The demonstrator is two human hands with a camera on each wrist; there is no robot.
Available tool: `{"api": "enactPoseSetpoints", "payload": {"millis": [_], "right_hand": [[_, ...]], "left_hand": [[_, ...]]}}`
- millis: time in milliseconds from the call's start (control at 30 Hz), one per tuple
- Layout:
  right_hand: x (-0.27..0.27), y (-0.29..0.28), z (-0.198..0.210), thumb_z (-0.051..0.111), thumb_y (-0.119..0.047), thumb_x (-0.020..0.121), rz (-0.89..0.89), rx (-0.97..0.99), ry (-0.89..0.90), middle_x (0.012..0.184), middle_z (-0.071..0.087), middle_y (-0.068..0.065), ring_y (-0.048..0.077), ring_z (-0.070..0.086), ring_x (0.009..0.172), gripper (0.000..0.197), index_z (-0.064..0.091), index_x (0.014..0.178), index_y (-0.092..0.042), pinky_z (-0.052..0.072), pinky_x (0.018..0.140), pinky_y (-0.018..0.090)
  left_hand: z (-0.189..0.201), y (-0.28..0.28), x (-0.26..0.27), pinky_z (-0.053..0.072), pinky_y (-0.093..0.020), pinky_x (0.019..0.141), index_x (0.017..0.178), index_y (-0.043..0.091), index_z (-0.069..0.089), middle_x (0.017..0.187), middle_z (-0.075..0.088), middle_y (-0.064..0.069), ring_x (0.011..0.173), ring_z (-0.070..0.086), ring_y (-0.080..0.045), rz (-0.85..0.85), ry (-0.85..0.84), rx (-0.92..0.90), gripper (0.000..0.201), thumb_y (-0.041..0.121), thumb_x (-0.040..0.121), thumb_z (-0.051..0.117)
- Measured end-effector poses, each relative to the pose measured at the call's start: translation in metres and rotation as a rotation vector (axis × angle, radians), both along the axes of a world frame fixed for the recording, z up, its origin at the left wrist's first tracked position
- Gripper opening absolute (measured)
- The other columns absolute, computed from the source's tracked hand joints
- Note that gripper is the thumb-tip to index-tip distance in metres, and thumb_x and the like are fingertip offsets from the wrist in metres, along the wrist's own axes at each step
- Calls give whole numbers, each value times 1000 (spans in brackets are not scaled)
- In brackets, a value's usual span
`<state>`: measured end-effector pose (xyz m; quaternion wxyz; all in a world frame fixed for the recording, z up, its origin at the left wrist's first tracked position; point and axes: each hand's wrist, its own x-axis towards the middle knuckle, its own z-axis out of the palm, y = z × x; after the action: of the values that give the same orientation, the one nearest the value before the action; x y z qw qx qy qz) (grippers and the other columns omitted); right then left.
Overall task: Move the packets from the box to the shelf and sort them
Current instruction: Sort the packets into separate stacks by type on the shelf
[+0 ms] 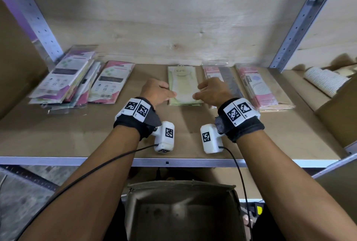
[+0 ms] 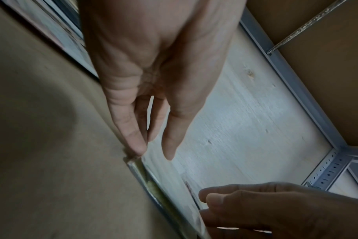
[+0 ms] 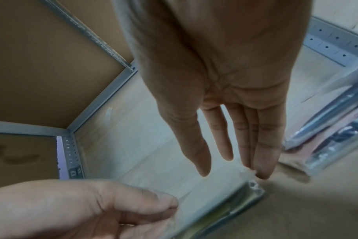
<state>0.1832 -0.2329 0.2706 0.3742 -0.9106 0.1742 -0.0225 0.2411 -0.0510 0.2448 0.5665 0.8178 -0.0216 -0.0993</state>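
Left hand [image 1: 156, 91] and right hand [image 1: 211, 91], fingers straight and relaxed, touch the two long sides of the green packet stack [image 1: 183, 88] lying flat mid-shelf [image 1: 96, 134]. Purple-pink packets [image 1: 63, 80] lie well left, pink packets [image 1: 258, 86] right, open box [image 1: 181, 209] below the shelf edge. Top green packet reads "ENE".

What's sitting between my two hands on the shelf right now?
In the head view, the stack of green packets lies between the left hand and the right hand, whose fingers touch its side edges.
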Motion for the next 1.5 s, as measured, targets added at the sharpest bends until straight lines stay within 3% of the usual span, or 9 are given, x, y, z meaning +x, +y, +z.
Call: {"api": "enactPoseSetpoints", "payload": {"millis": [100, 600, 767, 933, 1100, 1267, 1367, 1433, 1500], "right_hand": [[-2, 2, 1, 82, -24, 78, 3, -19, 28, 121, 65, 8, 24, 65, 107, 50, 64, 122, -9, 51, 81, 29], [-3, 4, 2, 80, -25, 80, 39, -23, 40, 128, 61, 9, 23, 60, 114, 53, 62, 127, -9, 47, 79, 27], [-6, 7, 7, 77, -27, 82, 50, -60, -3, 129, 60, 7, 18, 58, 101, 48, 61, 126, -14, 50, 80, 29], [-13, 26, 18, 72, -24, 87, 101, 12, -129, 112, 70, 5, 21, 66, 104, 30, 68, 115, -14, 51, 97, 32], [-3, 80, 24, 63, 1, 91, 226, 373, -43, 91, 67, 17, 33, 69, 86, 21, 66, 112, 6, 59, 89, 45], [34, 148, 25, 54, 4, 95, 326, 469, 92, 95, 59, 17, 27, 59, 81, 30, 55, 125, 9, 57, 77, 31], [60, 184, 20, 59, -4, 95, 342, 489, 177, 97, 56, 12, 25, 55, 86, 33, 54, 127, 2, 54, 87, 38], [77, 201, 16, 64, -9, 94, 311, 506, 220, 106, 61, 12, 26, 61, 92, 29, 51, 120, -8, 56, 91, 41], [93, 214, 11, 67, -9, 91, 259, 533, 230, 117, 65, 18, 28, 65, 93, 29, 54, 116, -3, 57, 91, 44]], "left_hand": [[-2, 0, 0, 57, -39, 97, 125, -1, 65, 113, 71, -16, 99, 72, -25, -7, -4, 23, 58, 6, 72, 87], [-6, -3, 6, 54, -41, 101, 125, 4, 67, 115, 71, -11, 110, 68, -26, -11, -22, 64, 53, 5, 74, 83], [0, 7, 5, 55, -39, 100, 123, 9, 69, 114, 70, -8, 106, 69, -24, 23, -48, 72, 51, 15, 75, 85], [18, 51, 6, 52, -41, 104, 118, 13, 72, 115, 71, -7, 110, 67, -25, 130, -126, 40, 40, 19, 79, 81], [34, 111, 3, 54, -38, 98, 97, 25, 75, 108, 75, -4, 97, 69, -23, 297, -198, 54, 17, 18, 81, 74], [51, 173, 0, 55, -43, 97, 96, 25, 77, 104, 76, -3, 100, 69, -28, 379, -253, 104, 15, 25, 84, 67], [54, 203, -1, 54, -49, 96, 100, 15, 77, 105, 74, -12, 101, 68, -35, 390, -287, 103, 20, 19, 87, 62], [51, 220, -1, 57, -45, 93, 100, 15, 77, 103, 75, -11, 92, 70, -29, 405, -266, 38, 16, 13, 88, 66], [47, 235, -1, 59, -35, 81, 91, 23, 75, 99, 75, -8, 75, 69, -19, 392, -240, 17, 14, 12, 88, 68]]}}
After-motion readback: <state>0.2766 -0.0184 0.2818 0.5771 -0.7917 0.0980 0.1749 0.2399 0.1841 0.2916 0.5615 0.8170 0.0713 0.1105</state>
